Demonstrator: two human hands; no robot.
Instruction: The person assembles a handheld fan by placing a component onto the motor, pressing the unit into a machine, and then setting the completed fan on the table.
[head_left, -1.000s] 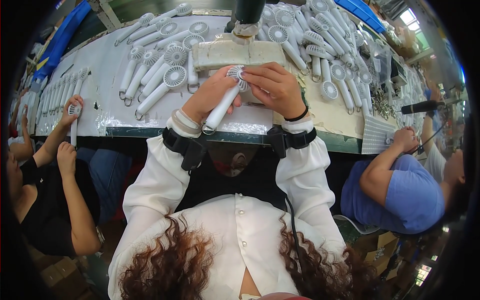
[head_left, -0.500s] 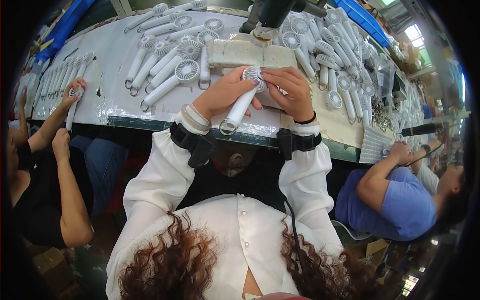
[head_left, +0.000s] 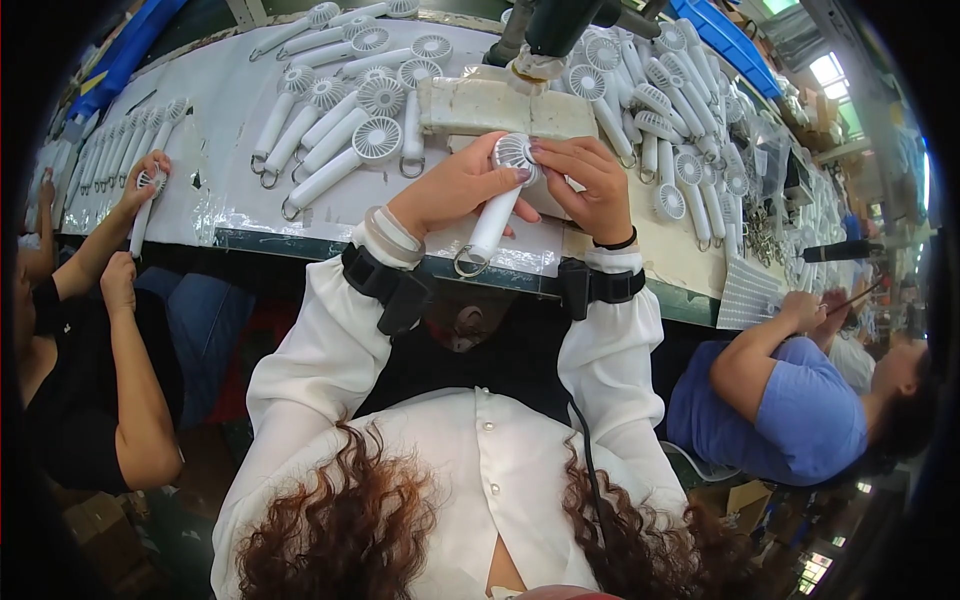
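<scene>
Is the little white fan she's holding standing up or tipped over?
Tipped. The fan slants between her left hand and right hand, round head up, ring end toward her.

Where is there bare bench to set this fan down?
Free: the white strip along the near edge, between the left group of fans and the co-worker's hand. Crowded: the right group of fans, and the block behind the held fan.

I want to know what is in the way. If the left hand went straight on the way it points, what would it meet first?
Probably the right hand, close across the fan head that the left hand grips.
</scene>
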